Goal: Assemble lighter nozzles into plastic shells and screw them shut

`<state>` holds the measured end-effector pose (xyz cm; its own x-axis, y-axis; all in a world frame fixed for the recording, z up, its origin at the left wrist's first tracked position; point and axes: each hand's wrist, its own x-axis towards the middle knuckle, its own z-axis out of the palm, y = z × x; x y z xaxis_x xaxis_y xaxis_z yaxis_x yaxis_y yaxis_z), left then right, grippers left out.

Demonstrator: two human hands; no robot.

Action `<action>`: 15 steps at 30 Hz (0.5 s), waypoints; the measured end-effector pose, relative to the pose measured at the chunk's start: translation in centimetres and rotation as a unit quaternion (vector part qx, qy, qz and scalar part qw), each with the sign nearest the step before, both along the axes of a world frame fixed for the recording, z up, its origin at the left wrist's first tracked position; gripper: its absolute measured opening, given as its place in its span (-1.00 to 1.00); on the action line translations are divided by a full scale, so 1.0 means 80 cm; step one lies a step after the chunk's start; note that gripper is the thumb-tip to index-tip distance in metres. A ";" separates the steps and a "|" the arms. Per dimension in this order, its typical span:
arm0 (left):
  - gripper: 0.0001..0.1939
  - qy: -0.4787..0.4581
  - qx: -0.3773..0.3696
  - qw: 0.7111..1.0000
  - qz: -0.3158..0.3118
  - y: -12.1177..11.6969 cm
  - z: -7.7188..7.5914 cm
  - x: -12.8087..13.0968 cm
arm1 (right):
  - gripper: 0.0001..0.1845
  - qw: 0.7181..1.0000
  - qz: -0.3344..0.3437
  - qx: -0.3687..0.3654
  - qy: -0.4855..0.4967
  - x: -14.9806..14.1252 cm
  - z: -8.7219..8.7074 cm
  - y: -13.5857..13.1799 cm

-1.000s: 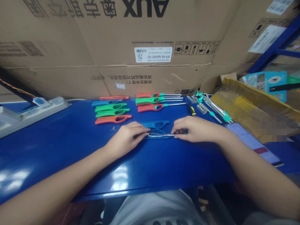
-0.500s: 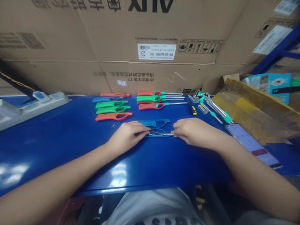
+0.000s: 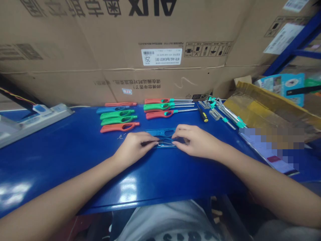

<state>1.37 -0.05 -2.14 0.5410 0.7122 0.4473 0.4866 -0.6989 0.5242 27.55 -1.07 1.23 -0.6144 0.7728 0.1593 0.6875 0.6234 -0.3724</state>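
A blue lighter handle half (image 3: 157, 132) lies on the table just beyond my hands. Nearer to me is a second blue half (image 3: 166, 140), partly covered by my fingers. A thin white wire (image 3: 166, 145) runs along it between my fingertips. My left hand (image 3: 132, 145) is closed in a pinch at its left end; a small dark part shows at the fingertips, too small to name. From the right, my right hand (image 3: 197, 140) has thumb and forefinger bent together over the wire's right end, the contact partly hidden.
Orange, green and blue handle shells (image 3: 119, 127) lie in a column at left, small metal bits (image 3: 121, 136) below them. Lighters with metal tubes (image 3: 160, 114), a screwdriver (image 3: 204, 116), metal rods (image 3: 229, 113) and a phone (image 3: 272, 152) lie beyond and right. A power strip (image 3: 55, 115) sits left.
My right hand has moved left along the blue half and the wire, closer to my left hand. My left hand stays at the left end. The whole view has shifted slightly.
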 end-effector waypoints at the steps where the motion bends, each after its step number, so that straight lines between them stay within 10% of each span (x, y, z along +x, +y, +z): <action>1: -0.86 0.000 0.001 1.000 -0.002 -0.001 0.001 0.001 | -0.79 1.000 -0.001 -0.017 0.018 -0.002 -0.004 0.002; 15: -0.82 -0.009 -0.011 1.000 -0.001 -0.003 -0.001 0.001 | -0.89 0.983 -0.005 -0.145 0.110 -0.006 -0.014 0.010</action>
